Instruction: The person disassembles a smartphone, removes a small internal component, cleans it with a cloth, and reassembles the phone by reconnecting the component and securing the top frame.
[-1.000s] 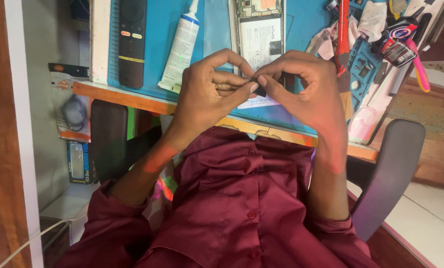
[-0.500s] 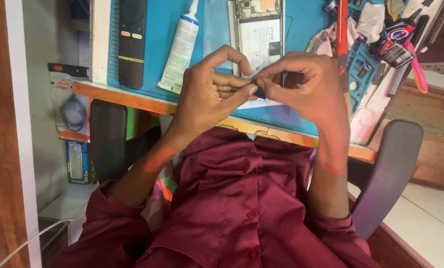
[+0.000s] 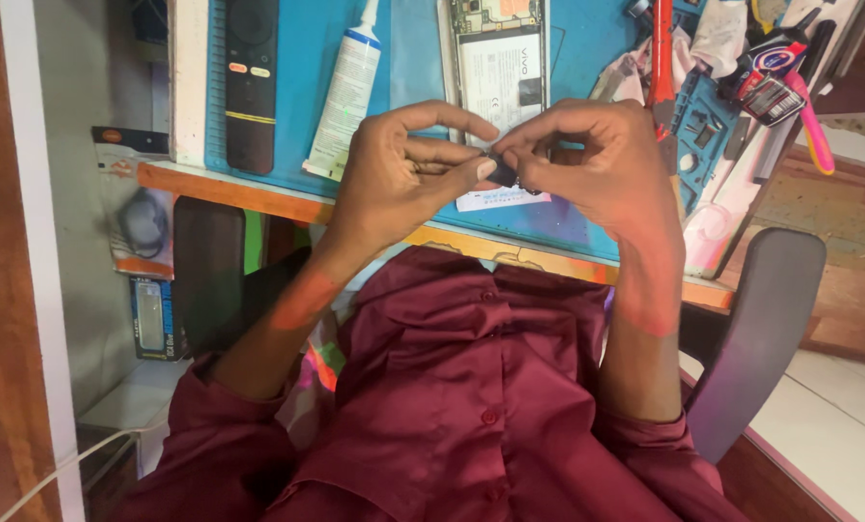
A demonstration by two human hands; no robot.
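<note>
My left hand and my right hand meet above the front edge of a blue work mat. Together their fingertips pinch a small dark part; it is too small to make out in detail. Just beyond the hands lies an opened phone with its back off, battery and circuit board showing. A small white label strip lies on the mat under the hands. I wear a maroon shirt.
A black remote and a white glue tube lie left on the mat. Red-handled tools, a pink tool and clutter fill the right side. Grey chair arms stand at left and right.
Both hands have stayed together on the small part, with only slight finger shifts. Nothing else has moved.
</note>
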